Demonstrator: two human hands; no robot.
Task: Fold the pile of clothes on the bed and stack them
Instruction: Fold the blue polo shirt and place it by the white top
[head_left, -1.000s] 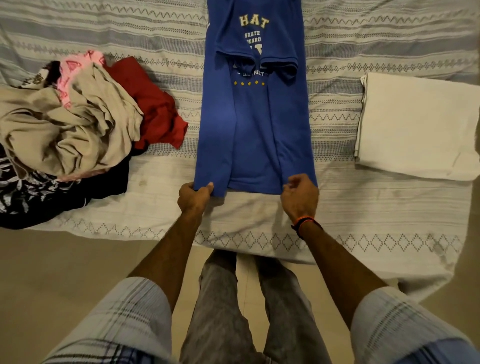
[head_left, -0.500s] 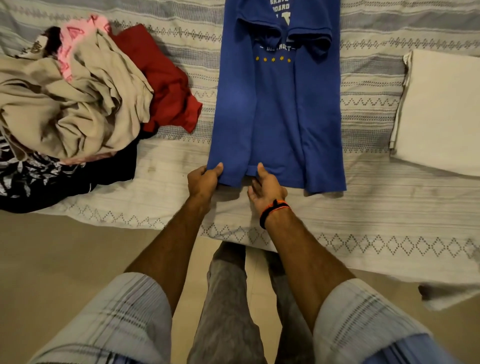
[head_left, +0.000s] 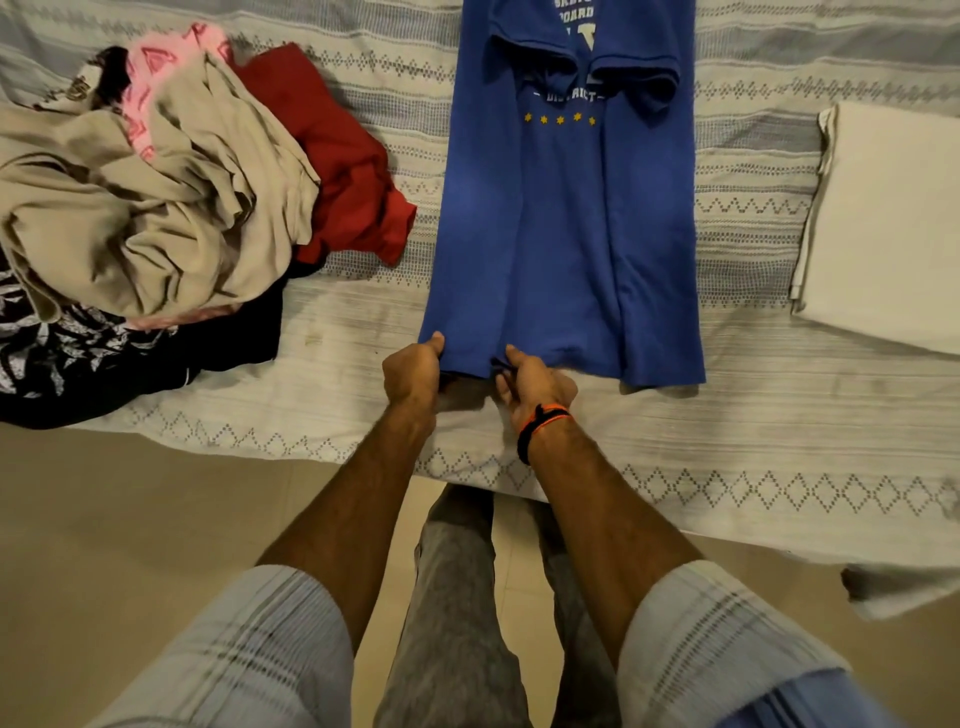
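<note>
A: Blue T-shirt (head_left: 566, 234) lies lengthwise on the bed (head_left: 753, 415), sides and sleeves already folded in. The left hand (head_left: 413, 371) pinches the near left hem corner; the right hand (head_left: 535, 384) pinches the hem near its middle.

B: Risk?

A: The far right corner is held by nobody. Lifting from here could let that side sag and the fold go crooked. The unfolded pile (head_left: 156, 208) waits on the left, the folded cream cloth (head_left: 883, 228) on the right.
</note>
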